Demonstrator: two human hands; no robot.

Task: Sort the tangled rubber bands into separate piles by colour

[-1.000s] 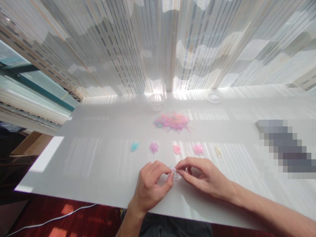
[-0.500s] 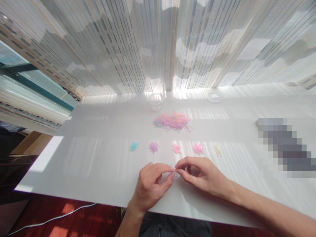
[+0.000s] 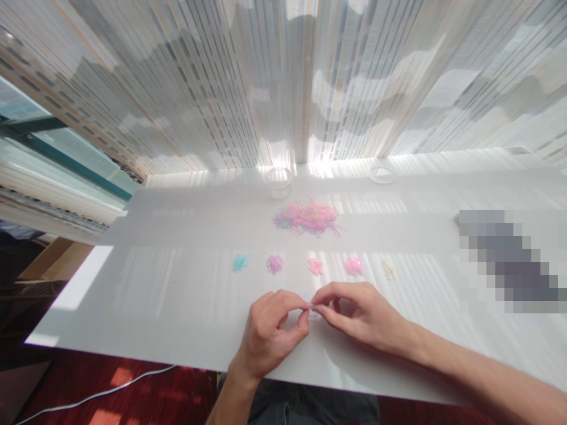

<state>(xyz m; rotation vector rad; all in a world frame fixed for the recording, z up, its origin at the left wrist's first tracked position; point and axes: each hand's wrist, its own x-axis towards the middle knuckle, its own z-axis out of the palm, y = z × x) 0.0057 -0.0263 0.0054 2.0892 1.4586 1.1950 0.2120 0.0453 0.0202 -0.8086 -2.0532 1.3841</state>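
Thumb and forefinger of my left hand (image 3: 272, 330) are pinched together, touching the fingertips of my right hand (image 3: 358, 313), which is pinched too. Between and just below the tips show thin pale rubber bands (image 3: 314, 316), partly hidden by the fingers. Beyond the hands lies a row of small colour-sorted piles: turquoise bands (image 3: 240, 262), purple bands (image 3: 274, 264), coral bands (image 3: 315, 267), pink bands (image 3: 353, 265) and a few pale yellow bands (image 3: 388, 268). Behind the row is a large mixed heap of pastel rubber bands (image 3: 306, 217).
A clear plastic tub (image 3: 279, 182) stands near the back of the white table (image 3: 177, 307), with a clear round lid (image 3: 381, 174) to its right. A pixelated dark object (image 3: 509, 260) lies at the right. Striped curtains (image 3: 283, 77) hang along the back edge.
The fingertips have drawn slightly closer together over the pale bands. The piles, tub and lid stay in place; the view has shifted a little.
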